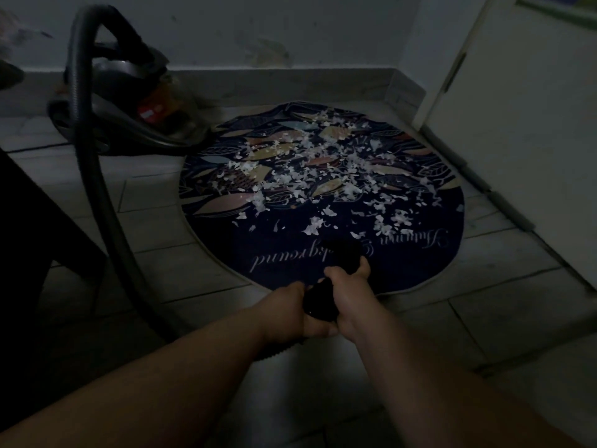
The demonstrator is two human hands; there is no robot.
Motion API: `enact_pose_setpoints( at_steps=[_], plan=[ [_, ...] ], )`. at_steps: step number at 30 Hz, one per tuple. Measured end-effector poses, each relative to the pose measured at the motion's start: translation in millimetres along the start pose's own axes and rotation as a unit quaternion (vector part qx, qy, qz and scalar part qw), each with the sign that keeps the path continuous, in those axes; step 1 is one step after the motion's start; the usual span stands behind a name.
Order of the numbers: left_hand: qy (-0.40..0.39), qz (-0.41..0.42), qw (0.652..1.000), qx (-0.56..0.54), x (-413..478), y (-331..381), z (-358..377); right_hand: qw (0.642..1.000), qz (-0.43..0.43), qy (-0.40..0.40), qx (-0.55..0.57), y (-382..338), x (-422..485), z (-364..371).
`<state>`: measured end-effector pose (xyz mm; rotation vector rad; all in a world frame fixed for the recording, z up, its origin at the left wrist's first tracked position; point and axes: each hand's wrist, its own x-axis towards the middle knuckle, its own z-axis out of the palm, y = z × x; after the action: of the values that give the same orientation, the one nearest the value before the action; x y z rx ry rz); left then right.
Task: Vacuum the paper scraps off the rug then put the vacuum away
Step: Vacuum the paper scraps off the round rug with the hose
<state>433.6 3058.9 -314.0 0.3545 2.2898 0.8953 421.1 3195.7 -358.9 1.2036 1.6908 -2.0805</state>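
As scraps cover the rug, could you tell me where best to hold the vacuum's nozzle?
Grip the nozzle by its dark rigid stem, coming from the near side as the left hand and right hand do; its mouth points away toward the paper scraps.

Blocked far left by vacuum canister point(129, 92) beside rug point(226, 253) rim; hemmed right by white door point(523, 140), behind by wall point(258, 27). Crossed at left by looping hose point(84, 124). Passable over near tiles point(484, 312).

Dim tiled floor point(504, 321), stained wall point(258, 30)
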Motion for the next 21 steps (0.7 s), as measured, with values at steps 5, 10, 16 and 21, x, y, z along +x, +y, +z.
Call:
enact_pose_setpoints(
  at_steps=[5, 10, 16, 21],
  plan=[
    [-0.018, 0.002, 0.999, 0.031, 10, 15, 8, 1.0, 0.004, 0.002, 0.029, -10, 17, -29],
    [-0.027, 0.026, 0.999, -0.03, 15, 28, 21, 1.0, -0.001, 0.018, 0.023, -18, 27, -49],
    [-0.059, 0.031, 0.996, -0.066, 27, 50, 37, 0.998, -0.01, 0.029, 0.053, -21, 35, -82],
    [-0.079, 0.009, 0.994, -0.08, 38, 68, 53, 0.997, -0.011, 0.06, 0.05, -24, 36, -106]
  ],
)
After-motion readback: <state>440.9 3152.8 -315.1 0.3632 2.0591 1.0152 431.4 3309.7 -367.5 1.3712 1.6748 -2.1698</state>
